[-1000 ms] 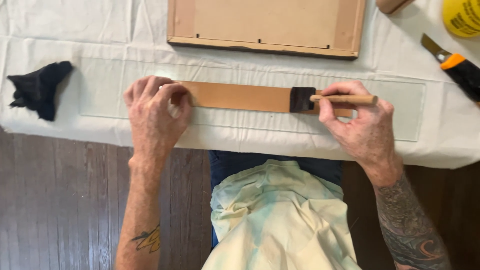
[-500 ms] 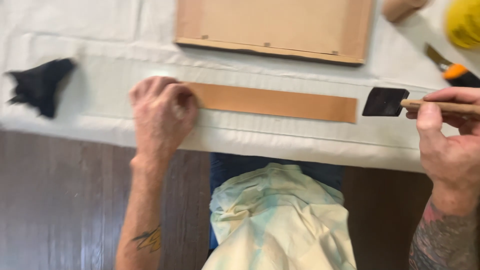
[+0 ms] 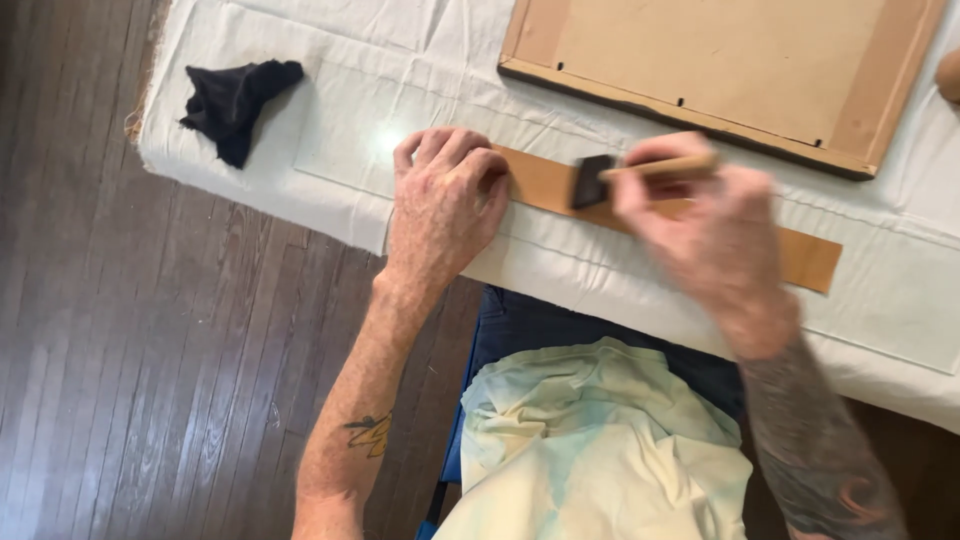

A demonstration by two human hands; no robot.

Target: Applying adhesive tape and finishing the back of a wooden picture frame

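Observation:
A long brown wooden strip (image 3: pixel 800 258) lies on a white cloth-covered table (image 3: pixel 400 80). My left hand (image 3: pixel 445 205) presses flat on the strip's left end. My right hand (image 3: pixel 715 235) holds a foam brush (image 3: pixel 592 180) by its wooden handle, its black head resting on the strip just right of my left hand. The right hand is blurred by motion and covers the middle of the strip.
A wooden picture frame (image 3: pixel 720 70) lies face down at the back of the table. A crumpled black rag (image 3: pixel 235 100) sits near the table's left corner. Dark wooden floorboards (image 3: pixel 150 350) run to the left and below.
My right hand has carried the brush from beyond the strip's right end back to the left, onto the strip near my left hand. The view has tilted and shifted.

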